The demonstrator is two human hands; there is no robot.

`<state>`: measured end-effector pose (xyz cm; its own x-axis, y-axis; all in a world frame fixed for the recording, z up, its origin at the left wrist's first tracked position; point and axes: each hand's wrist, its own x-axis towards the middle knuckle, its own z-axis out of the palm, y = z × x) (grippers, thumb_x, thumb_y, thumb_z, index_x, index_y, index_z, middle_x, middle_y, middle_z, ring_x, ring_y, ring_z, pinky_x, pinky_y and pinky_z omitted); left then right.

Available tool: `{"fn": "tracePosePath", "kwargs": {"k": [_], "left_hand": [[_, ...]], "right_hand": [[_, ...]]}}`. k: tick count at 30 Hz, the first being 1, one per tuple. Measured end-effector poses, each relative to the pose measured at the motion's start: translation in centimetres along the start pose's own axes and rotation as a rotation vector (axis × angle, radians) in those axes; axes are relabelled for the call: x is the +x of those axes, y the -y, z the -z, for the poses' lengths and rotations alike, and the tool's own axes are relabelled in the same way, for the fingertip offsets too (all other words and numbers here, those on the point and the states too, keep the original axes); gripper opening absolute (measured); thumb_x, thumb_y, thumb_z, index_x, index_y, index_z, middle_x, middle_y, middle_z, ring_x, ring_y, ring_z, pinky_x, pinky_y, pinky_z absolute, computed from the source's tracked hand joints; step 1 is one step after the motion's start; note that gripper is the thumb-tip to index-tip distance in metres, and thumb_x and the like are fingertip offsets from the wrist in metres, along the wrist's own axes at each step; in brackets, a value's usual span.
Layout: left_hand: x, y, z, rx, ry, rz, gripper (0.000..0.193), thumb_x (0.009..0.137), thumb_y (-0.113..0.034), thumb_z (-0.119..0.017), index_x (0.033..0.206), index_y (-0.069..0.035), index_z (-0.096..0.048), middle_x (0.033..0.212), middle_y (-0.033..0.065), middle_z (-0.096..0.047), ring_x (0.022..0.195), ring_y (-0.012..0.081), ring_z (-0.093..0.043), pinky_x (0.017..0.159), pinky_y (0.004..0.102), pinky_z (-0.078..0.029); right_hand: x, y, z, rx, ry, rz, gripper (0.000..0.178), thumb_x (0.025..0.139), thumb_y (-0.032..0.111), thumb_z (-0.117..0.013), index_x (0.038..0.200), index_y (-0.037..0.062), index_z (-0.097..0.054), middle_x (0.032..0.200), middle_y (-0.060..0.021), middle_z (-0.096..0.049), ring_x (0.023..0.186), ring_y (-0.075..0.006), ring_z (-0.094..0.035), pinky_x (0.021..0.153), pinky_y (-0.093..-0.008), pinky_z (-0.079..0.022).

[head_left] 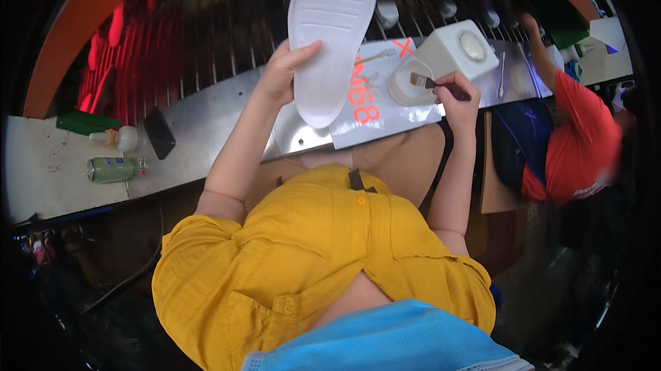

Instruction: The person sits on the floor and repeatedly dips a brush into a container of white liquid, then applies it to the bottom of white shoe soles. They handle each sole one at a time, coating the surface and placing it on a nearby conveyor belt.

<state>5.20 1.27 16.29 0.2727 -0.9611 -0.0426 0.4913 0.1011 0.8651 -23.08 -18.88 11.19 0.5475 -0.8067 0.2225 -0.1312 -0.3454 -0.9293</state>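
A white shoe sole (329,47) is raised above the bench, its grooved face toward me. My left hand (284,71) grips its left edge, thumb across the face. In my right hand (457,97) is the dark handle of a flat brush (421,81). The brush's bristles are over a round whitish tub (403,88); I cannot tell whether they touch what is in it. The tub stands on a grey plastic sheet (385,130) with red marks. Another small brush (379,55) lies on that sheet, behind the tub.
Behind the tub stands a white square jug (460,48). The metal bench edge (206,138) runs in front of a roller conveyor (220,19). At left are a green can (110,170), a white squeeze bottle (124,139) and a dark plate (160,133). A person in red (585,137) sits at right.
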Motion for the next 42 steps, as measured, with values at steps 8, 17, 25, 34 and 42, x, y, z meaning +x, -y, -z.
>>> {"fn": "tracePosePath", "kwargs": {"k": [8,17,25,34,42], "left_hand": [[-1.1,9.8,3.1,-0.249,-0.052,0.346,0.058,0.105,-0.036,-0.049,0.151,-0.002,-0.039,0.139,0.0201,-0.057,0.124,0.0272,-0.062,0.098,0.0398,-0.057],[0.4,11.3,2.4,-0.269,-0.077,0.367,0.067,0.109,-0.053,-0.022,0.153,-0.006,-0.038,0.139,0.0180,-0.058,0.121,0.0270,-0.065,0.096,0.0398,-0.060],[1.4,13.1,1.4,-0.312,-0.092,0.388,0.065,0.109,-0.052,-0.021,0.153,-0.007,-0.038,0.139,0.0177,-0.059,0.120,0.0283,-0.065,0.093,0.0393,-0.062],[1.0,12.1,0.4,-0.362,0.068,0.351,0.063,0.110,-0.050,-0.021,0.151,-0.007,-0.040,0.136,0.0161,-0.061,0.116,0.0269,-0.067,0.095,0.0404,-0.060],[0.9,11.1,1.0,-0.362,0.103,0.368,0.065,0.109,-0.051,-0.021,0.153,-0.005,-0.038,0.141,0.0213,-0.056,0.119,0.0350,-0.065,0.096,0.0491,-0.058]], "right_hand": [[-0.9,-1.3,-3.4,-0.296,-0.032,-0.045,0.008,0.079,0.000,-0.065,0.087,-0.0001,-0.068,0.076,-0.0060,-0.071,0.069,-0.0114,-0.066,0.067,-0.0258,-0.051],[-3.2,-2.9,0.2,0.375,-0.209,-0.062,0.014,0.086,-0.003,-0.065,0.100,-0.0055,-0.063,0.092,-0.0196,-0.073,0.074,-0.0230,-0.072,0.074,-0.0320,-0.057],[-5.0,-7.9,-1.8,1.534,-0.547,-0.723,0.021,0.093,0.015,-0.065,0.106,0.0000,-0.059,0.093,-0.0109,-0.071,0.073,-0.0145,-0.063,0.072,-0.0300,-0.050],[-1.6,-2.7,-6.4,0.863,-0.348,-0.228,0.016,0.092,0.006,-0.061,0.104,-0.0028,-0.059,0.094,-0.0234,-0.072,0.083,-0.0298,-0.073,0.080,-0.0368,-0.056],[-1.3,0.1,-9.1,0.723,-0.113,-0.162,0.010,0.087,-0.003,-0.059,0.096,-0.0067,-0.061,0.085,-0.0223,-0.071,0.074,-0.0292,-0.073,0.075,-0.0376,-0.059]]}}
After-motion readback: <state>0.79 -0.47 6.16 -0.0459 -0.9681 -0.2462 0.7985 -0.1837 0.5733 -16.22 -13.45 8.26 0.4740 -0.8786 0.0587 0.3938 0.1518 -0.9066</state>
